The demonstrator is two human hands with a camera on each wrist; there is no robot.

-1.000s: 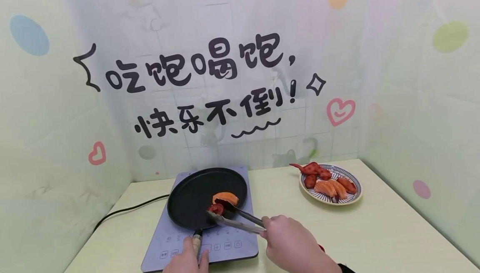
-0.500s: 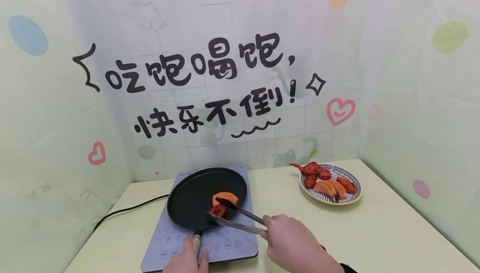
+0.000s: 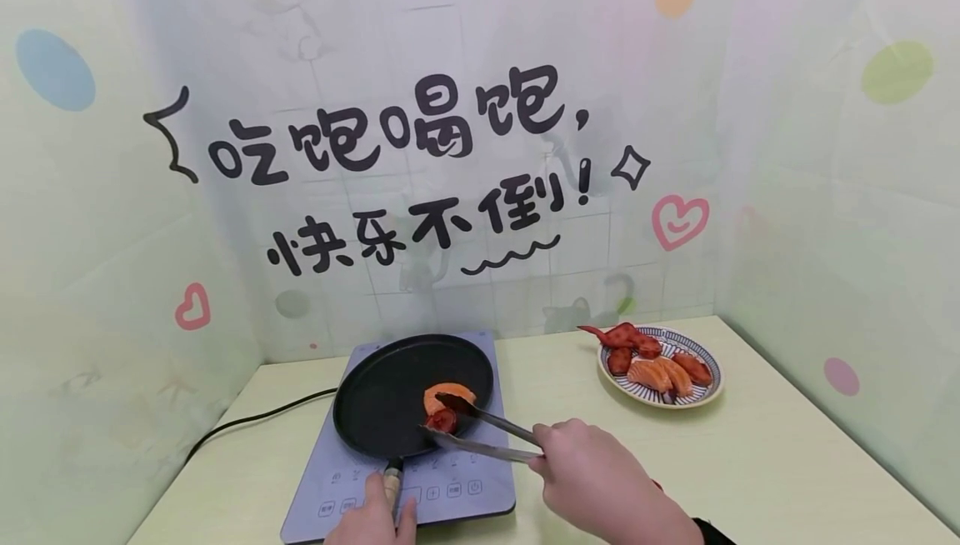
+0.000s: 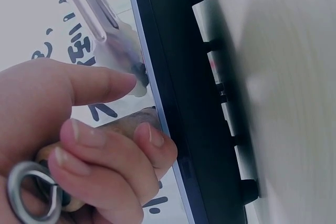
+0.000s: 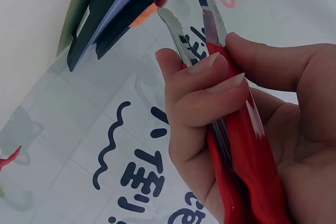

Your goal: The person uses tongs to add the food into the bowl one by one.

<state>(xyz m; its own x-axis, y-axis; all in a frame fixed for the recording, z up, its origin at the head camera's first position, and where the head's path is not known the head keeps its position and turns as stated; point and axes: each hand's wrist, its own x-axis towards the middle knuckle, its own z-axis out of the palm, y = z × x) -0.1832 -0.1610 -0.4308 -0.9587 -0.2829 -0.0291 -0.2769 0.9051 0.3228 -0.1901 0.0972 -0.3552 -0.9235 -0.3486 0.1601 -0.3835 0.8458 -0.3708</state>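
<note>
My left hand grips the wooden handle of a black frying pan; in the left wrist view its fingers curl round that handle, a metal ring at its end. My right hand holds metal tongs, whose red grips show in the right wrist view. In the pan, the tong tips straddle a small red piece of food; whether both touch it I cannot tell. An orange slice with pale stripes, like salmon, lies just behind it, one tip over its edge.
The pan sits on a flat grey induction cooker with a black cord running left. At the right back stands a patterned plate with several red and orange food pieces. Printed cloth walls surround the table.
The red piece has shifted slightly right, closer under the orange slice. My right hand and the tongs have moved a little to the right. My left hand stays on the handle.
</note>
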